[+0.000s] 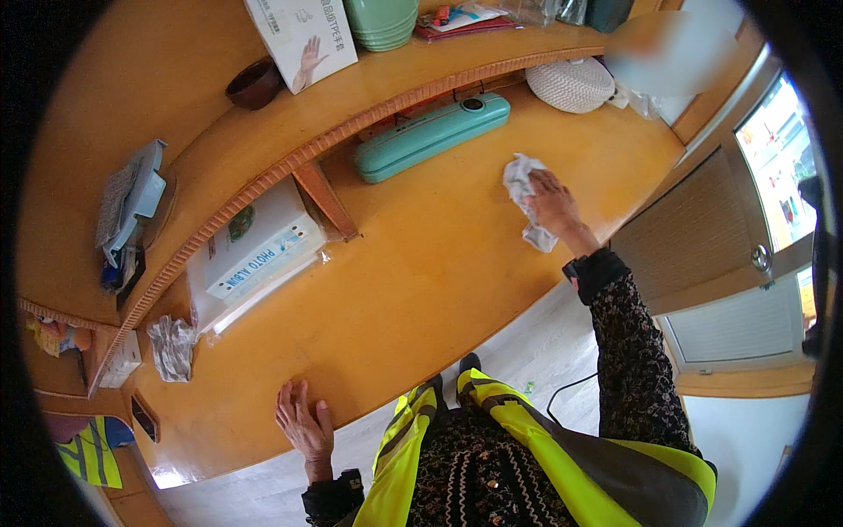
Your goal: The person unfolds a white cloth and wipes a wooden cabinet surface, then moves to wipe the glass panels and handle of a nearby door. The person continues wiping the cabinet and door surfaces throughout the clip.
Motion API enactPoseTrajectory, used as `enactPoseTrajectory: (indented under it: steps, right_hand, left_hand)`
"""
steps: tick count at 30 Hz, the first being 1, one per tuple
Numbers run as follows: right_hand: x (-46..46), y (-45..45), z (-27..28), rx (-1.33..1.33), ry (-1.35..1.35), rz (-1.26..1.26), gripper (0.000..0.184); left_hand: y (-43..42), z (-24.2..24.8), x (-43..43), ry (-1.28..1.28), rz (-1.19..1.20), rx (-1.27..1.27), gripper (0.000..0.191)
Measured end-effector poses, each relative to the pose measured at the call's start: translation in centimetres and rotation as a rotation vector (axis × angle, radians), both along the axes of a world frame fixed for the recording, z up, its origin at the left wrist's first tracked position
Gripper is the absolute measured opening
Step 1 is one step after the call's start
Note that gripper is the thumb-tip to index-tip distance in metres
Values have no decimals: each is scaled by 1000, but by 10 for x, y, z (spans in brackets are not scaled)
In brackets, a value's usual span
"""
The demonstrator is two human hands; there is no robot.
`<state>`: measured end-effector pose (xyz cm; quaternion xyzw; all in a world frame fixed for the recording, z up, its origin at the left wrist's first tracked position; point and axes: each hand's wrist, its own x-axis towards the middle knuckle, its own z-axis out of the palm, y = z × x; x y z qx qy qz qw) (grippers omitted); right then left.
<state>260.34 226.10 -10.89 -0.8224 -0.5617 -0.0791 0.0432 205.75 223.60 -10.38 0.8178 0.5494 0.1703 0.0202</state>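
My right hand (554,203) presses a crumpled white cloth (519,178) onto the wooden desktop (408,270), right of centre; parts of the cloth stick out beyond the fingers on the left and below. Near the desk's front edge, at the lower left, my left hand (306,421) rests on the wood, holding nothing, with the thumb apart from the fingers. A long teal case (431,138) with a round dark dial lies beneath the raised shelf, to the left of the cloth and behind it.
A photo album box (260,260), a crumpled grey-and-white packet (172,348) and a phone (145,418) lie at left. A white woven item (570,85) is at the back right. On the shelf stand a brown bowl (253,84), a glove box (309,39) and a green pot (382,23).
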Motion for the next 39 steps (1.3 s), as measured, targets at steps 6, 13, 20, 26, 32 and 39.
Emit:
enactPoseTrajectory:
  steps: [6,13,20,26,32,39]
  right_hand:
    - [14,38,-12,185,116,4,36]
    - [-76,64,-15,260,220,391,28]
    - [-168,45,-4,237,288,743,29]
    - [-245,21,-7,168,402,923,37]
    - [-341,10,9,-55,577,1106,42]
    - [-298,3,43,132,871,874,29]
  left_hand:
    - [-1,0,1,-23,37,2,38]
    - [-1,2,3,-39,48,17,37]
    - [-2,5,4,-82,57,14,37]
    - [-3,1,3,-77,83,3,41]
    - [-10,5,15,-421,85,0,61]
    - [-4,19,33,-182,-147,4,50]
